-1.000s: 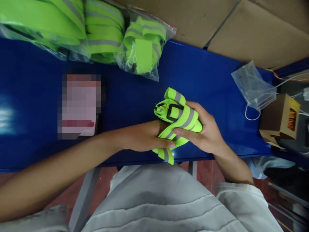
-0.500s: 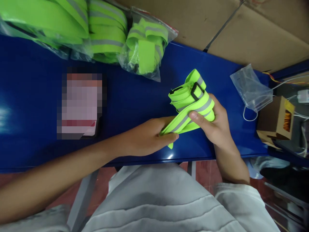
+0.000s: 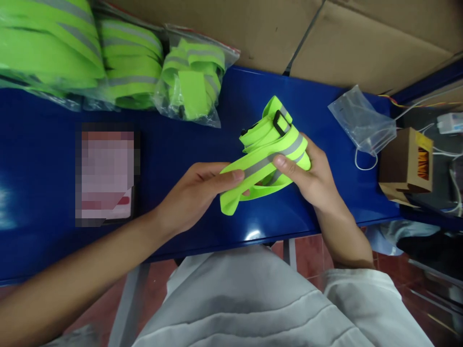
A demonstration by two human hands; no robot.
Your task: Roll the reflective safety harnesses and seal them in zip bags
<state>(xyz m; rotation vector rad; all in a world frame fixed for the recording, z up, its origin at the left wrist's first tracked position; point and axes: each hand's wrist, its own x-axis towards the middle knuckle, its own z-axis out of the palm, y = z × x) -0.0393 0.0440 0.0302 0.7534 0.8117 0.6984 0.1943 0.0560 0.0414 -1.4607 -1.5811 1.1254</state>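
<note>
Between my hands is a neon-yellow reflective strap (image 3: 260,163) with a grey stripe, folded into a bundle. A black buckle (image 3: 280,123) sits on its upper part. My right hand (image 3: 314,176) is closed round the bundle's right side, thumb pressed on the striped band. On the left, my left hand (image 3: 206,190) pinches the loose looped end, thumb on top and fingers partly hidden beneath the strap. The loop hangs down a little past the left thumb.
Bagged neon straps (image 3: 193,82) line the back left of the blue table (image 3: 173,144). A blurred-out phone-like object (image 3: 106,173) lies at left. Cardboard boxes (image 3: 361,43) stand behind. At right are a clear plastic bag (image 3: 361,118), a small cardboard box (image 3: 407,161) and cables.
My left hand has turned and shifted its hold on the strap's end, its thumb now lying on top of the band. The loop there has opened wider. The view has shifted slightly.
</note>
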